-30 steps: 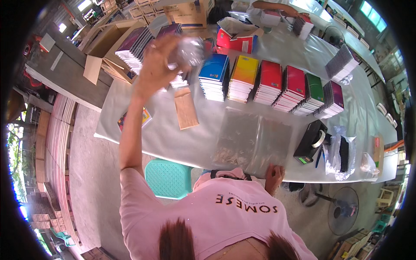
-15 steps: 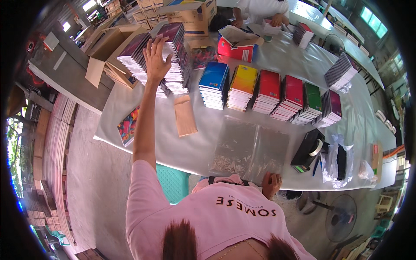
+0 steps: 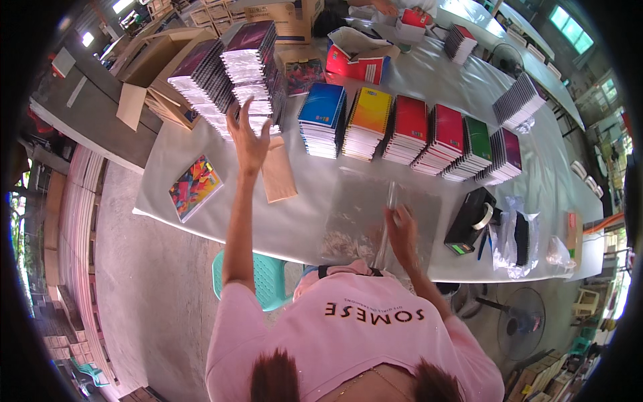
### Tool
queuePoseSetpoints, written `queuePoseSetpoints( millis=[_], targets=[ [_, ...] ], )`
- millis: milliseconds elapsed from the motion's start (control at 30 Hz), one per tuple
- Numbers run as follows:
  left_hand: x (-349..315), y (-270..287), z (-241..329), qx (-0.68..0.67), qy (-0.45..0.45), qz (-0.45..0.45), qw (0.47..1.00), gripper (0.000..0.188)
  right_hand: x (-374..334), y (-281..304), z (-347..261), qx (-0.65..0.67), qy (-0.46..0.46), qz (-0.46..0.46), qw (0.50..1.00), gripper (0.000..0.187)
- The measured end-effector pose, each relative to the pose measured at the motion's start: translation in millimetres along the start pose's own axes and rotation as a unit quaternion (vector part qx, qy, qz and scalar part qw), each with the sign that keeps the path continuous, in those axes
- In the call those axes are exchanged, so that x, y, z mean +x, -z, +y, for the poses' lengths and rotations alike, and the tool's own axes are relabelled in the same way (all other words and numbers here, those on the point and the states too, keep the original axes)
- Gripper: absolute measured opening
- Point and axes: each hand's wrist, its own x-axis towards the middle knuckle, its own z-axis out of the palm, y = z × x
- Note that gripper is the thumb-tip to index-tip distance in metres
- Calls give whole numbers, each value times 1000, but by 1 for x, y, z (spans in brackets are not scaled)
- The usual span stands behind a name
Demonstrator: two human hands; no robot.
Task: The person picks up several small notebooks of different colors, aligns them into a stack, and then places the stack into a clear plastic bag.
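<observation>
My left hand (image 3: 250,144) is raised, fingers apart with nothing in them, just in front of two tall stacks of purple spiral notebooks (image 3: 249,37). Beneath and beside its wrist lies a brown paper envelope (image 3: 278,175). My right hand (image 3: 400,231) is over the clear plastic bags (image 3: 355,211) at the table's near side, its fingers partly spread by the fold between them. Whether its fingertips press on the plastic is hard to see. Beyond the bags stands a row of spiral notebook stacks, among them a blue stack (image 3: 321,107) and a yellow stack (image 3: 368,110).
A black tape dispenser (image 3: 467,224) stands right of the bags. At the left lies a multicoloured pack (image 3: 195,187). An open cardboard box (image 3: 147,77) is beyond the table's left edge. Across the table a co-worker's hand (image 3: 418,17) is at a red notebook. A green stool (image 3: 251,278) is below.
My left hand has come down and nearer from the top of the purple stacks. My right hand has moved forward from the table edge onto the plastic bags.
</observation>
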Motion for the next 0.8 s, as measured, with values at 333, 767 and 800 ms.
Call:
queuePoseSetpoints(
  millis=[333, 767, 800],
  targets=[
    [-127, -7, 46, -270, 362, -121, 884, 50, 210, -103, -95, -66, 356, 39, 931, 33],
    [-129, -10, 30, -419, 426, -113, 794, 53, 249, -142, -106, -58, 72, -38, 995, 70],
    [-120, -13, 32, -424, 419, -118, 794, 54, 251, -141, -108, -14, 110, -9, 994, 76]
  ],
)
